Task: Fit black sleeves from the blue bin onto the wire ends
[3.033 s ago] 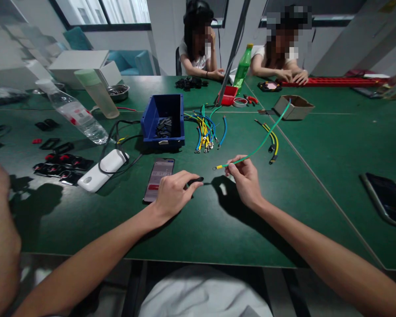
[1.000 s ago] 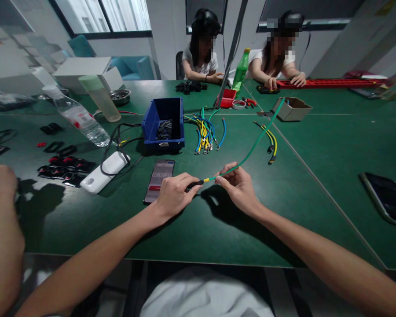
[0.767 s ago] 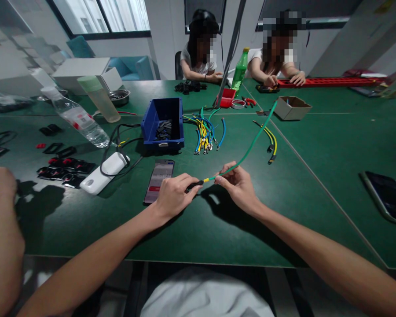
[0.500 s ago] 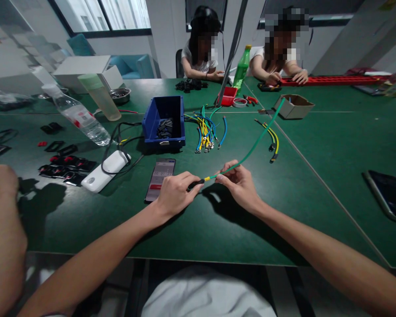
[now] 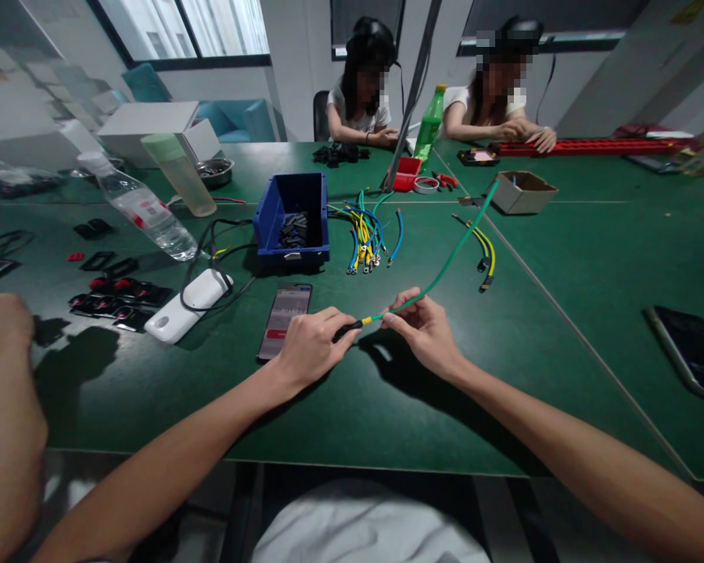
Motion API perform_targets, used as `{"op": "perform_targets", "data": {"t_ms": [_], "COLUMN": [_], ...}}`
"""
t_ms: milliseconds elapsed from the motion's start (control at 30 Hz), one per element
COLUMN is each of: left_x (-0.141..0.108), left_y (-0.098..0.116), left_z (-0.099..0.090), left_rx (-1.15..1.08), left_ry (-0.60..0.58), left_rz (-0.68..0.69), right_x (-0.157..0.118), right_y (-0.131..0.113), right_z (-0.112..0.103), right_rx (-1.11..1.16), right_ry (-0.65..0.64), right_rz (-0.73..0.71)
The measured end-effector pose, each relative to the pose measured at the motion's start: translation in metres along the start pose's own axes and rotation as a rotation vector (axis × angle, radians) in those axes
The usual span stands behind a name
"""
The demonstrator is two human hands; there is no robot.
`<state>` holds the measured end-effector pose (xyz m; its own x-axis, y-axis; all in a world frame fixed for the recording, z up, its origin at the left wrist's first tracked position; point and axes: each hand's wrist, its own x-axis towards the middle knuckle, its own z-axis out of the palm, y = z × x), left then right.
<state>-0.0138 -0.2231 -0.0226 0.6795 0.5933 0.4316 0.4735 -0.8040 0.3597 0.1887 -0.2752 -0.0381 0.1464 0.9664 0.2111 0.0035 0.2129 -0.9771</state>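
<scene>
My left hand [image 5: 314,342] pinches a black sleeve [image 5: 347,329] at the near end of a green wire. A yellow band [image 5: 367,321] shows between that sleeve and the wire. Just to the right, my right hand [image 5: 422,324] has its fingers closed on the green wire [image 5: 454,258], whose free end rises toward the back right. A phone [image 5: 285,320] with a lit screen lies beside my left hand. Beyond my hands are a bunch of yellow, blue and green wires [image 5: 364,234] and a blue bin [image 5: 292,254] holding small black pieces.
Yellow and black wires [image 5: 488,254] lie right of centre, near an open cardboard box [image 5: 525,195]. A white power bank [image 5: 181,309], a water bottle [image 5: 146,207] and black parts [image 5: 117,301] stand left. Another person's arm [image 5: 5,407] enters at left; two people sit opposite.
The free end of the green wire has shifted slightly left and down. My hands keep nearly the same place and grip. Across the table, one person's hands have moved along the red strip.
</scene>
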Motion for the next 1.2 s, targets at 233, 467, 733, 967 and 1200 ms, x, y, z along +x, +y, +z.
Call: {"op": "perform_targets", "data": {"t_ms": [233,467,733,967,1200], "left_x": [0.0000,-0.0001,0.0006,0.0005,-0.0005], "left_y": [-0.0004,-0.0015,0.0006,0.0005,0.0001], "left_z": [0.0002,0.0007,0.0000,0.0009,0.0006], "left_rx": [0.002,-0.018,-0.034,-0.026,-0.045], "left_ry": [-0.012,0.003,-0.016,-0.014,-0.031], "left_rz": [-0.008,0.005,-0.016,-0.005,0.010], "right_x": [0.0000,-0.0001,-0.0024,-0.0039,-0.0046], "right_y": [-0.0002,-0.0009,0.0000,-0.0008,-0.0021], "right_z": [0.0001,0.0014,0.0013,0.0026,0.0040], "right_rx": [0.020,0.016,-0.023,-0.030,-0.029], "right_ry": [-0.020,-0.019,-0.032,-0.042,-0.060], "right_rz": [0.001,0.007,0.013,0.025,0.044]}}
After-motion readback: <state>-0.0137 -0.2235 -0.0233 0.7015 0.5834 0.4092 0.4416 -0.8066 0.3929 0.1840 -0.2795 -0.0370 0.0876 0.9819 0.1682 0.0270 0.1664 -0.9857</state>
